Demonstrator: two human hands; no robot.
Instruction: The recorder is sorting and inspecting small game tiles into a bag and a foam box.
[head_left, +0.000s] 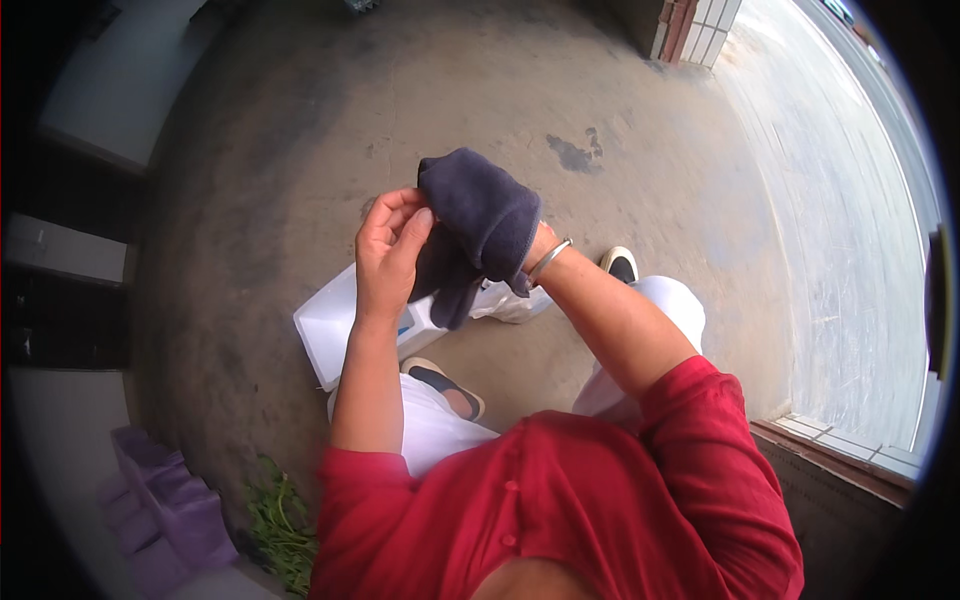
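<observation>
A dark blue-grey cloth (480, 202) is draped over my right hand (546, 238) and hides its fingers; only the wrist side shows, with a silver bangle (550, 262) on it. At the cloth's left edge is my left hand (394, 247), its thumb and bent fingers close together against the fabric. Part of the cloth hangs down between the hands. Below it on the floor stands a white box (330, 322), partly hidden by my left forearm, beside a clear plastic bag (514, 302).
Concrete floor (465, 90) surrounds my feet in dark shoes (442, 382). Green leafy stalks (281, 525) and a purple object (172, 502) lie at the lower left. Dark and white furniture lines the left. A tiled pillar (701, 34) stands by the opening at the upper right.
</observation>
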